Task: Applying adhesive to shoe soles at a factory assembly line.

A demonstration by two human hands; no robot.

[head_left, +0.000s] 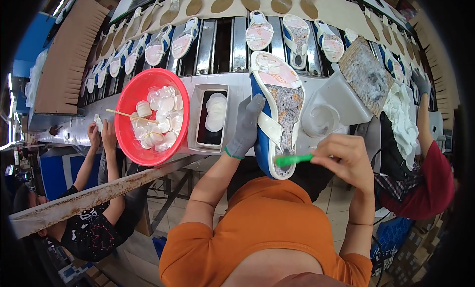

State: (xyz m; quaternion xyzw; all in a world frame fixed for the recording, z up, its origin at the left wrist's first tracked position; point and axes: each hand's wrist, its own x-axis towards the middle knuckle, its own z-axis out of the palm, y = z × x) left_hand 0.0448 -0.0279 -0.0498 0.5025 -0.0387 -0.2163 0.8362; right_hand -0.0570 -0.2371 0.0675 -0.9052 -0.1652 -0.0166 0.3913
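In my left hand, which wears a grey glove, is a wedge sandal with a blue side and white straps and edging. The glove grips it by its left side, with the speckled grey footbed facing up and the heel end toward me. My bare right hand pinches a green-handled brush. The brush's far end lies over the heel of the footbed; its tip is too small to make out clearly. Left of the gloved hand stands a white tray with a stack of round white discs on its dark bottom.
A red basin holds many white discs and a thin stick. To the right are a white plastic container and a smeared board. More sandals line the roller conveyor. People work at both sides; a metal bar crosses the left.
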